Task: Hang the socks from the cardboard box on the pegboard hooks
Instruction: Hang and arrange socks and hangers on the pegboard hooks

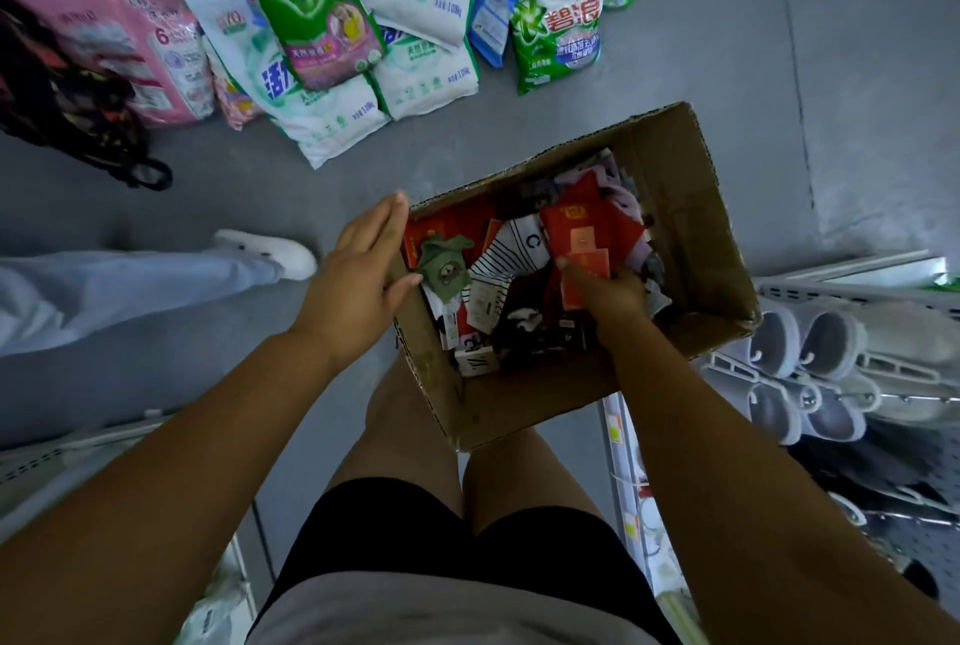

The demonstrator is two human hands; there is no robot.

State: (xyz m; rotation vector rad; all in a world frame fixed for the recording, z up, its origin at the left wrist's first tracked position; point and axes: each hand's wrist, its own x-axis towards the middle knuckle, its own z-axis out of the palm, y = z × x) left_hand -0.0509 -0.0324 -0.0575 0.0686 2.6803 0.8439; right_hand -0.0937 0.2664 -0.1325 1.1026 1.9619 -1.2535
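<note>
An open cardboard box point(691, 207) sits in front of my knees, full of packaged socks: red packs point(587, 223), a striped black-and-white pair point(511, 249), a green pair point(444, 262) and dark ones. My left hand point(363, 270) rests on the box's left wall, fingers straight along the rim, thumb inside by the green socks. My right hand point(605, 293) reaches into the box and grips a red sock pack point(584, 275). The pegboard shows at the lower right point(930, 488), partly hidden by hanging goods.
Bags of washing powder point(363, 36) are piled on the grey floor beyond the box. Another person's leg and white shoe point(270, 252) reach in from the left. Pale slippers hang on hooks point(810, 363) at the right. A shelf edge point(62, 447) lies at the lower left.
</note>
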